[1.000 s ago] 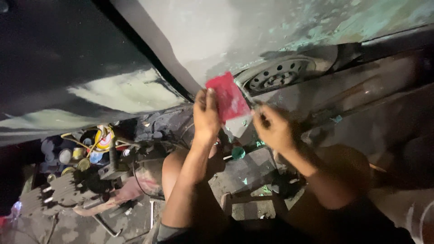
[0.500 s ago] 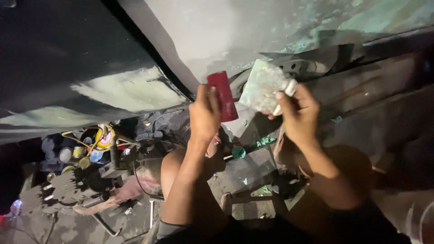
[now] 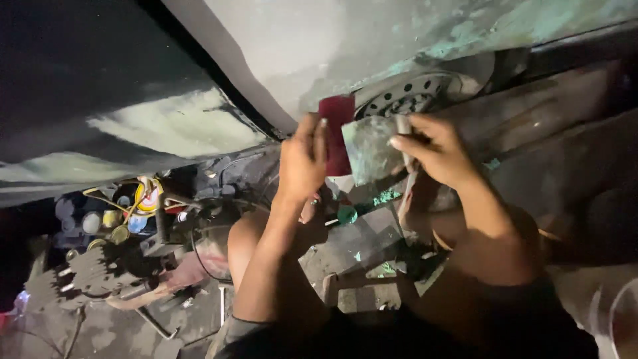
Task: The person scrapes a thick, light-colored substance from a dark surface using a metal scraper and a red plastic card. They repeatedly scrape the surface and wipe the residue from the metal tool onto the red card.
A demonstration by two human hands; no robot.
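My left hand [image 3: 302, 159] grips a small red rectangular card-like scraper [image 3: 335, 129], held upright in front of a pale, filler-smeared car body panel [image 3: 299, 46]. My right hand [image 3: 432, 149] pinches a grey-green stained sheet, like used sandpaper [image 3: 372, 153], right beside the red piece, their edges touching or overlapping. Both hands are raised above my bent knees. A wheel with a perforated steel rim [image 3: 412, 96] lies just behind the hands.
On the ground at left sits a cluster of small tins and round lids [image 3: 119, 213] with a yellow roll [image 3: 147, 196]. Tools and metal parts [image 3: 133, 279] lie scattered on the dirty floor. A dark car panel with light patches [image 3: 166, 126] fills the upper left.
My right hand picked up the grey-green sheet, raised it, then brought it against the red piece. My left hand has stayed nearly in place.
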